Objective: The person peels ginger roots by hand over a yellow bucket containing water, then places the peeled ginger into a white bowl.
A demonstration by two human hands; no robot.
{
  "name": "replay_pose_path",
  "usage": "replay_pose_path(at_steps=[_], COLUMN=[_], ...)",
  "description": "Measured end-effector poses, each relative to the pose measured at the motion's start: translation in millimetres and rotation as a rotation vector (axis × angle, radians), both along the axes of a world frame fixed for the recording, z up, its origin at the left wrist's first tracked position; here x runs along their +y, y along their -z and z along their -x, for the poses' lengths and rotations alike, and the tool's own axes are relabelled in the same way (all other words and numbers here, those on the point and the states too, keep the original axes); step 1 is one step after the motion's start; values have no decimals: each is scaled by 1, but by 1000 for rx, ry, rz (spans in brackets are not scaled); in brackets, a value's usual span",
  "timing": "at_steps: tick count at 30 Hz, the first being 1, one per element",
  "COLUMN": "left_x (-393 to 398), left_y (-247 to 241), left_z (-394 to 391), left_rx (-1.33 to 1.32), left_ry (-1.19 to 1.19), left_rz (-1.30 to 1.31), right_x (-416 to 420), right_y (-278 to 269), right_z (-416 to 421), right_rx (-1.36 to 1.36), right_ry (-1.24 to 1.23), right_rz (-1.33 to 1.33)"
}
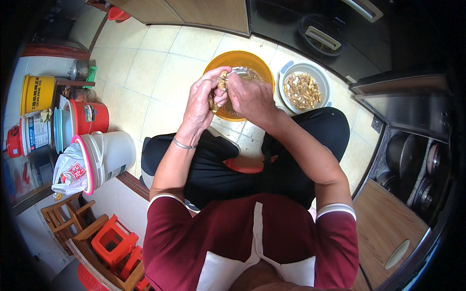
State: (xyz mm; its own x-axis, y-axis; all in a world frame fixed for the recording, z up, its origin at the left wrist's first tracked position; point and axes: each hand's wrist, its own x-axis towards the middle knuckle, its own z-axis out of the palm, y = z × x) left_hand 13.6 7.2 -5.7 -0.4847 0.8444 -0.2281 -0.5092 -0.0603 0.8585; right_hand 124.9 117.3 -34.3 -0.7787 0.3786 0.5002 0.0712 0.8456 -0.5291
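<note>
My left hand point(204, 96) holds a knobbly piece of ginger root point(222, 80), its upper end showing between thumb and fingers. Close against it on the right, my right hand point(251, 95) has its fingertips bent in on the ginger; whether they pinch the root or a small tool is hidden. Both hands are above an orange-yellow plastic basin point(268, 69) with murky water and bits in it. To the right of the basin, a grey-white plastic bowl point(326, 84) holds many pieces of ginger point(301, 91).
Dark glossy cabinet fronts point(284, 32) stand beyond the bowl, and pans point(402, 154) sit in an opening at right. Along the left are a white bucket point(118, 151), a red bucket point(96, 116) and a yellow bucket point(38, 94). Red plastic stools point(120, 242) are at lower left.
</note>
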Motion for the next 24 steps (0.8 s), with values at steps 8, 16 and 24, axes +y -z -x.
replay_pose_path(at_steps=[8, 16, 24], left_x=[2, -1, -2], left_y=[-2, 9, 11], left_z=[-8, 8, 9], left_rx=[-2, -115, -404], left_ry=[-84, 29, 98], left_rz=[-46, -48, -147], right_x=[3, 5, 8], right_y=[-1, -3, -8], right_z=[6, 1, 4], right_rx=[-6, 106, -52], right_ry=[94, -13, 34], right_rz=[55, 198, 202])
